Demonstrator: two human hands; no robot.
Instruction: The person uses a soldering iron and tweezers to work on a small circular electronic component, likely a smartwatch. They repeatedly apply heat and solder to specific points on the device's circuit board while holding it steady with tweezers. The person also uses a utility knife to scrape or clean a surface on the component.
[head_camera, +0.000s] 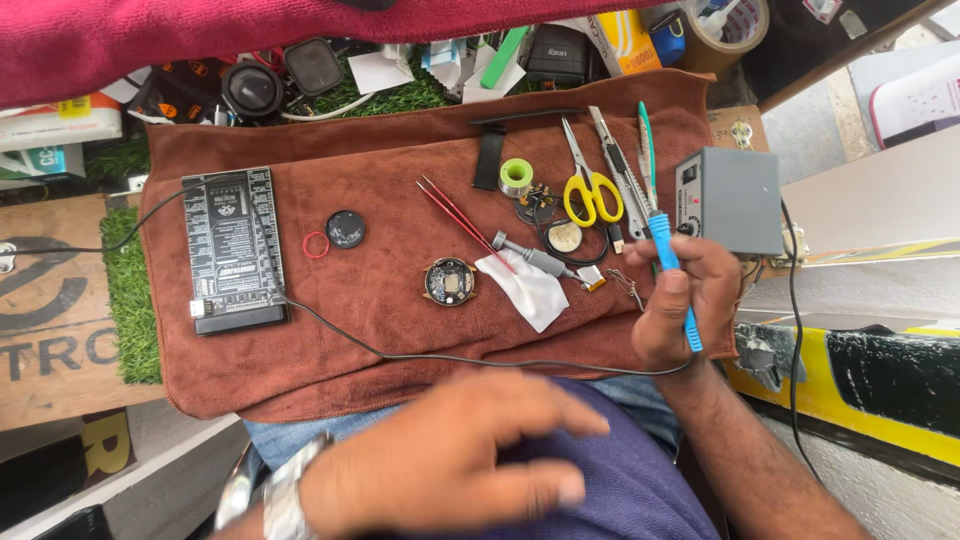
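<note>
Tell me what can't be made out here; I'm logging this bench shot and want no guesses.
All in the head view:
- Soldering iron: its tip is hidden among the tools beyond the right hand.
- Left hand: motion-blurred, fingers indistinct, and it hides the lap beneath.
- Opened watch: its inner parts are too small to tell.
- Tape roll: cut off by the top edge.

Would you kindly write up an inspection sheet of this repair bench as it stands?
Surface: brown towel spread over the lap and bench.
Job's things: blue-handled soldering iron; opened round watch; white cloth.
Clutter: red tweezers, yellow scissors, solder spool, black board.
Grippers: right hand grips the iron; left hand is empty, blurred, above the lap.
Cables: black cable crosses the towel.
Surroundings: grey box, green turf.
</note>
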